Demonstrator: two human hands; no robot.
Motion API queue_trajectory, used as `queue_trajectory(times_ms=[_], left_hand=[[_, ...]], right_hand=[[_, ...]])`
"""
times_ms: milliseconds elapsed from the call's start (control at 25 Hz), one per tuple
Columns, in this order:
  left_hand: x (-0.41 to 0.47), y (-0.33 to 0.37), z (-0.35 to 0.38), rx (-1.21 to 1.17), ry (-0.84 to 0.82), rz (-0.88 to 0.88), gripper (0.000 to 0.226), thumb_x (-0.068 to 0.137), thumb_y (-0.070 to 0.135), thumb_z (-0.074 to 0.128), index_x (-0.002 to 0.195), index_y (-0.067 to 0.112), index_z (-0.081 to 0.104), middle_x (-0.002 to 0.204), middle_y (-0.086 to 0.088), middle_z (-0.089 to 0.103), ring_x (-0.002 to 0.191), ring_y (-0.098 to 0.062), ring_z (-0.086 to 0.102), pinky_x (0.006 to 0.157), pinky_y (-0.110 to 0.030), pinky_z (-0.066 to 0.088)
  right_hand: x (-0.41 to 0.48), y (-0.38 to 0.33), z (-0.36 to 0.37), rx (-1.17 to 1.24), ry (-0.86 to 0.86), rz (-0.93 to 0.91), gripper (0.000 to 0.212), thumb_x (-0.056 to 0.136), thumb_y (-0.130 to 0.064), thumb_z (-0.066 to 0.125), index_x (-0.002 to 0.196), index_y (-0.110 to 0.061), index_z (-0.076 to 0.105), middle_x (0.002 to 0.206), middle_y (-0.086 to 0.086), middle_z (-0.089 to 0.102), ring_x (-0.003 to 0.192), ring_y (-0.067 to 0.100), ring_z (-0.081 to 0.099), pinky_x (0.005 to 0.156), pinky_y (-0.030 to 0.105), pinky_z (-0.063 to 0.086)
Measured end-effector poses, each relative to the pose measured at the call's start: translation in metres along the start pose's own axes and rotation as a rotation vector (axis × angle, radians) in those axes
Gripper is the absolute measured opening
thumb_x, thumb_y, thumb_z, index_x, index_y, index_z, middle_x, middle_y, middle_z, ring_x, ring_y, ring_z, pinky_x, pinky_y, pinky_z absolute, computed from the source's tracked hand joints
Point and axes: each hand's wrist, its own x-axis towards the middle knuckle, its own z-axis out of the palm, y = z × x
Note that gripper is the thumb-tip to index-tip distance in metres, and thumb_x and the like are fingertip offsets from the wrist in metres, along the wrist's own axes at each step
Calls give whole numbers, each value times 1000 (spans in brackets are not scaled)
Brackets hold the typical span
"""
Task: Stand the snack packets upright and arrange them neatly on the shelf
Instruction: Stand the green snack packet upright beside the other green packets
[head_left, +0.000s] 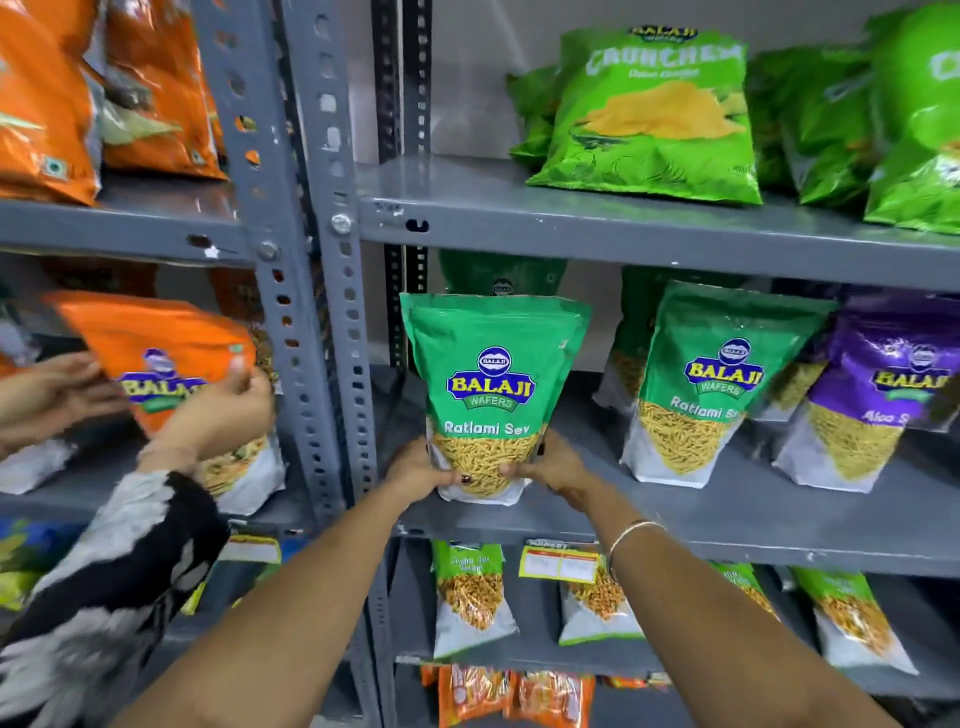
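Note:
A green Ratlami Sev packet (493, 374) stands upright at the left front of the grey middle shelf (727, 519). My left hand (418, 467) grips its lower left corner and my right hand (550, 465) grips its lower right corner. A second green Ratlami Sev packet (711, 379) stands upright to the right, and a purple packet (883, 395) stands beyond it. Another green packet (501, 275) is partly hidden behind the one I hold.
Another person's hands (228, 410) hold an orange packet (161, 358) on the neighbouring rack at the left. A grey slotted upright (332, 312) divides the racks. Green Crunchem bags (654, 114) sit on the shelf above; smaller packets (470, 592) stand on the shelf below.

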Motion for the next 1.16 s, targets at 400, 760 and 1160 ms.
queue_trajectory(times_ms=[400,760,1160], left_hand=[[-25,-1,3,67,36,-19,56,70,12,77,121,3,55,128,-16,62,118,-27,58,100,-36,46],[-24,19,-6,313,-223,-222,61,77,16,71,132,7,46,137,-13,51,123,-32,52,101,-41,47],[-18,127,116,435,-592,-139,39,91,31,52,117,2,52,105,-10,56,83,-19,56,85,-37,52]], right_hand=[[-20,5,3,-103,-8,4,74,67,-15,81,131,-10,43,134,15,57,102,24,58,56,14,43],[-25,1,-2,-108,-70,27,77,74,-7,75,139,-6,33,144,14,46,98,17,57,61,8,50],[-46,37,-199,-377,101,417,12,86,-12,63,90,-7,54,76,9,52,62,8,57,45,16,48]])
